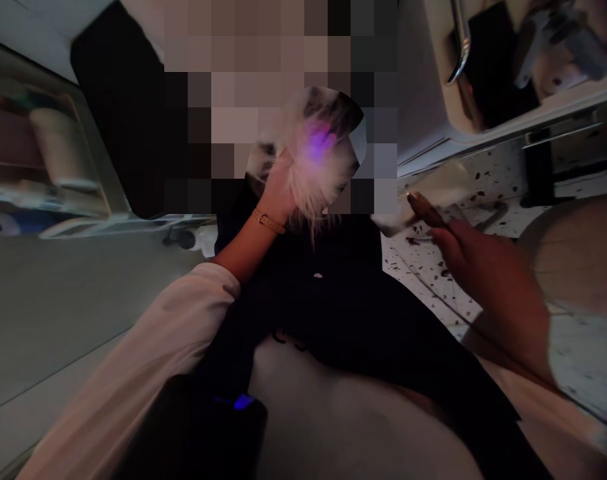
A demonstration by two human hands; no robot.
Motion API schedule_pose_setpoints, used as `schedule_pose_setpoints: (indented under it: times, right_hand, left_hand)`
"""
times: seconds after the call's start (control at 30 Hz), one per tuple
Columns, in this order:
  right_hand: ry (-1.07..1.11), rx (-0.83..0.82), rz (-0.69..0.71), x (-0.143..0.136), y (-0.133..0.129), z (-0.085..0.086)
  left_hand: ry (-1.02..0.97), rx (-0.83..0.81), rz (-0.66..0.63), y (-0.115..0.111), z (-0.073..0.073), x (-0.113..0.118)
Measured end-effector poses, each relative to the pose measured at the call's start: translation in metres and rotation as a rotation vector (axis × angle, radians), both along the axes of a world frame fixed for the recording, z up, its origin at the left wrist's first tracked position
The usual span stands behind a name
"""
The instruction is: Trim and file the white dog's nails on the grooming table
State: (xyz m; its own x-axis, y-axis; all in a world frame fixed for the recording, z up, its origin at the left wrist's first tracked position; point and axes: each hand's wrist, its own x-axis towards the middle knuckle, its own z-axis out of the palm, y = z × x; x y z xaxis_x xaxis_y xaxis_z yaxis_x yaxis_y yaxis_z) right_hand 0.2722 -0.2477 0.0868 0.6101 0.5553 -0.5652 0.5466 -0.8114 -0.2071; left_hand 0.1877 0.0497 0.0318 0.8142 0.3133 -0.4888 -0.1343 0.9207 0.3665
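Observation:
My left hand (pixel 282 181), with a thin strap around the wrist, is closed on a fluffy tuft of pale hair (pixel 310 190). The hair shows darker patches near the top and a purple glow in its middle. Above and around it the picture is masked by large squares. Off to the right, my right hand (pixel 466 243) has its fingers curled, with the foremost one pointing toward the hair. A pale tool (pixel 423 190), badly smeared by motion, lies at those fingers, apart from the hair; its kind cannot be made out.
Dark cloth (pixel 323 307) spreads below the hair. At left stands a trolley (pixel 78 153) with blurred containers, beside a black panel (pixel 118 113). A pale tray (pixel 558 110) with dark items is at upper right. A thin cord (pixel 448 303) crosses the speckled floor (pixel 413 267).

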Motion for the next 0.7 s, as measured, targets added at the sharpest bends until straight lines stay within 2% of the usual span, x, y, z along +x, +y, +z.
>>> schedule_pose_setpoints:
  times: [0.07,0.1,0.17,0.23,0.3,0.37,0.5,0.7]
  right_hand:
    - [0.060,0.128,0.014,-0.004,0.038,0.002]
    - [0.107,0.184,0.072,-0.008,0.060,0.000]
    - [0.119,0.202,0.160,-0.015,0.096,-0.008]
    - [0.079,0.131,0.209,-0.021,0.114,-0.019]
    - [0.040,0.024,0.234,-0.025,0.109,-0.027]
    - [0.019,-0.084,0.251,-0.026,0.090,-0.030]
    - [0.002,-0.216,0.248,-0.026,0.051,-0.023]
    - [0.064,-0.288,0.150,-0.019,0.022,-0.014]
  left_hand:
    - [-0.040,0.027,-0.101,-0.006,0.000,-0.001]
    - [-0.047,0.039,-0.138,-0.008,0.001,0.001]
    - [-0.014,0.064,-0.139,-0.010,0.002,0.004]
    - [0.039,0.094,-0.069,-0.010,0.002,0.008]
    - [0.078,0.105,-0.039,-0.011,-0.001,0.009]
    - [0.111,0.079,-0.081,-0.016,-0.005,0.008]
    - [0.142,0.033,-0.152,-0.029,-0.011,0.007]
    - [0.191,0.050,-0.128,-0.031,-0.012,0.009]
